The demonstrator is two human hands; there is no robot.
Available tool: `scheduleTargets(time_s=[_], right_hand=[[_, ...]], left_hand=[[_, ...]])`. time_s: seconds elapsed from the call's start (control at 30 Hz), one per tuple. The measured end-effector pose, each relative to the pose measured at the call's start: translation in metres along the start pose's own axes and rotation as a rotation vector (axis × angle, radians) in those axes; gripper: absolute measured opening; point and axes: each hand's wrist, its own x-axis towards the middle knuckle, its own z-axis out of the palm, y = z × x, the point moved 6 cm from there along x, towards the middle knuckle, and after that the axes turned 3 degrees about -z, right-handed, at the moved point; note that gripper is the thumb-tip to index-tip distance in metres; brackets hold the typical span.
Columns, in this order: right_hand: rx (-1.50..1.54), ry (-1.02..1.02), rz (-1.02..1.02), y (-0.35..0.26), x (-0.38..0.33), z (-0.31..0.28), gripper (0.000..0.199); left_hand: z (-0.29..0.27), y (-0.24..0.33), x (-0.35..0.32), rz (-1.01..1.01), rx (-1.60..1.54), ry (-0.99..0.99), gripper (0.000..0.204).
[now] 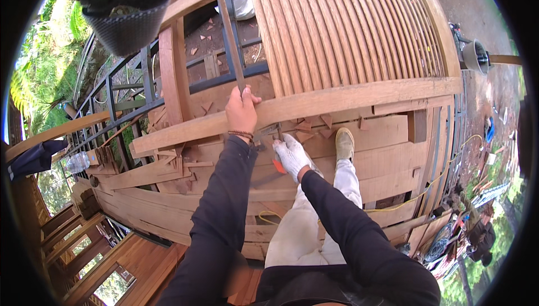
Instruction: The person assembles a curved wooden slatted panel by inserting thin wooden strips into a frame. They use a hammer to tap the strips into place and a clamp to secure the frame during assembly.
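My bare left hand is closed around the near end of a thin wooden slat, at the near rail of a large wooden frame. The slat runs away from me across the frame's open left part. To its right stands a row of closely spaced slats fitted between the rails. My right hand, in a whitish glove, is lower, on the near side of the rail. Its fingers are curled around something I cannot make out; a bit of orange shows beside them.
The frame lies over a deck of wide planks scattered with triangular wood offcuts. A yellow cord crosses the right side. Black metal bars stand at left, near a plastic bottle. My shoe rests on the planks.
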Motion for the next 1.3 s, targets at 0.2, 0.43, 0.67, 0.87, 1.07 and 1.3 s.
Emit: scheduleTargets(time_s=[0.2,0.43,0.67,0.87,1.07,1.3], right_hand=[[-0.098,0.015,0.029,-0.013,-0.016,0.001,0.044],[-0.115,-0.002,0.051,-0.018,-0.024,-0.005,0.041],[-0.111,-0.181,0.104,-0.032,-0.018,-0.018,0.038],[0.372,-0.267,0.151,-0.042,-0.015,-0.014,0.031],[-0.475,-0.196,0.055,-0.081,-0.019,-0.026,0.036],[0.032,-0.339,0.058,-0.048,-0.019,-0.025,0.034]], left_hand=[[-0.016,-0.005,0.0,-0.025,-0.093,-0.051,0.026],[-0.017,-0.016,0.0,-0.173,-0.217,-0.101,0.026],[-0.017,-0.017,-0.001,-0.172,-0.232,-0.111,0.03],[-0.016,-0.015,-0.001,-0.18,-0.252,-0.12,0.03],[-0.02,-0.021,-0.001,-0.192,-0.273,-0.107,0.03],[-0.019,-0.019,0.0,-0.196,-0.283,-0.128,0.029]])
